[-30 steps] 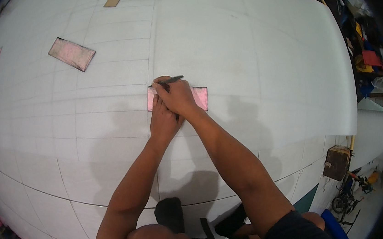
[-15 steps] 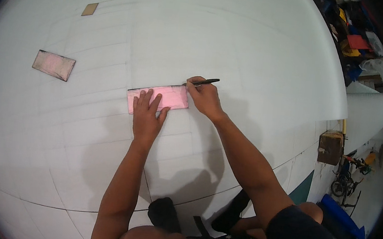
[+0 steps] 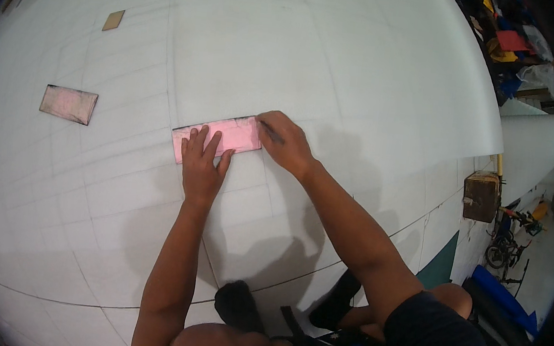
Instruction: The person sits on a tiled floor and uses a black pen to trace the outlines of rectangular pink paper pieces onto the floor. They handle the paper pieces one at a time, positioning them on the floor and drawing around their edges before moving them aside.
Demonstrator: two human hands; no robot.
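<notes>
Left hand [image 3: 201, 166] lay flat, fingers spread, pinning pink template [image 3: 217, 138] on white sheet [image 3: 340, 66]. Right hand [image 3: 284, 142] pinched pen [image 3: 269, 131] at template's right end. Risk, as judged: template slipping under light pressure, skewing the traced line.

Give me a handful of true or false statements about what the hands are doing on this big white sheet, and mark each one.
1. The left hand lies flat on the pink rectangular template. True.
2. The right hand is at the template's left end. False: it is at the right end, holding a dark pen.
3. A second dark-edged pink rectangle lies apart to the left. True.
4. The small tan piece touches the template. False: it lies far off at the upper left.
5. The white sheet bears faint ruled lines. True.
</notes>
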